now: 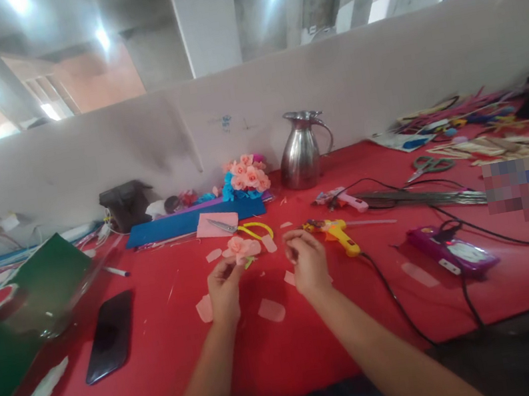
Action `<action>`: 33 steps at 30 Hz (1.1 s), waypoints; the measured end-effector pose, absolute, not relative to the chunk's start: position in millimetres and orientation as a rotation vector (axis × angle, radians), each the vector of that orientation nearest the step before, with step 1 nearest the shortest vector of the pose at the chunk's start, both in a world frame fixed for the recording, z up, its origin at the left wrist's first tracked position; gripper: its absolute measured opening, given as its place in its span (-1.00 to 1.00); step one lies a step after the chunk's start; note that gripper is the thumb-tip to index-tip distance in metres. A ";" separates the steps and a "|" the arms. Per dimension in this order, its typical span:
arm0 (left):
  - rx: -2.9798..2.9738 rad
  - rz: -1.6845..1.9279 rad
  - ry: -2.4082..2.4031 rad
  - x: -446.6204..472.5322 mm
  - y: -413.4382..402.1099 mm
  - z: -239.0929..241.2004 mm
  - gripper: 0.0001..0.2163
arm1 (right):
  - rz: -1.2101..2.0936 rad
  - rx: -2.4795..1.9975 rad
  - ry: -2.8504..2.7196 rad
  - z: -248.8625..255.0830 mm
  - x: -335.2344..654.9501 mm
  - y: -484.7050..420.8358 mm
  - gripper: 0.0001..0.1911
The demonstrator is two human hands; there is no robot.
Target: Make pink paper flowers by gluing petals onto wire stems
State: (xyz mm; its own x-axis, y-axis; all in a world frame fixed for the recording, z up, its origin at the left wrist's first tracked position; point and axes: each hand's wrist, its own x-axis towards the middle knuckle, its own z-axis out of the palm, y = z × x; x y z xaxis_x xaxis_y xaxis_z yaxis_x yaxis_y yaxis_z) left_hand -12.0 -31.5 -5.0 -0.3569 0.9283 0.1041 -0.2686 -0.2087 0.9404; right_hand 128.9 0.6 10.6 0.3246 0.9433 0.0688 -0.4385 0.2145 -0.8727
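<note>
A pink paper flower (239,248) is pinched between the fingertips of my left hand (224,291), with a bit of green showing beneath it. To its right, my right hand (308,261) is closed with its fingers curled in; whatever is in them, if anything, is too small to make out. Loose pink paper petals (271,310) lie on the red table around both hands. Beyond the flower, yellow-handled scissors (255,228) rest partly on a pink paper sheet (206,227). A yellow glue gun (342,239) lies just right of my right hand.
Behind stand a bunch of pink and blue paper flowers (248,177) and a steel jug (300,155). A phone (110,335) lies left. At right are a pink glue gun (352,201), a purple power strip (453,253), cords and grey-handled scissors (429,165).
</note>
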 end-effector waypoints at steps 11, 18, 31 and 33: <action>0.711 1.635 1.015 -16.5 -27.4 -5.2 -0.82 | 1.106 -1.147 -1.065 8.2 128.1 9.3 -0.92; 0.634 1.608 0.965 -20.6 -26.0 -6.5 -0.78 | 0.424 -1.795 -1.810 0.9 142.5 38.7 -0.77; 0.640 1.597 0.878 -20.0 -24.9 -10.4 -0.77 | 0.771 -1.548 -1.727 -6.5 136.8 30.3 -0.81; 0.639 1.586 0.918 -20.6 -25.4 -11.2 -0.78 | 0.616 -1.619 -1.858 -4.3 137.2 27.9 -0.84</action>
State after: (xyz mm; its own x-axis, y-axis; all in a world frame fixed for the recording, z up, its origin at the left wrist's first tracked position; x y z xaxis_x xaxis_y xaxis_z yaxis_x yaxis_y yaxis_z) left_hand -20.6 -25.4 -11.2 -0.2140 0.9740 -0.0744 -0.5498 -0.0571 0.8334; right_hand 137.2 27.9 -4.3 -0.0834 0.9877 0.1320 0.7135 0.1516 -0.6840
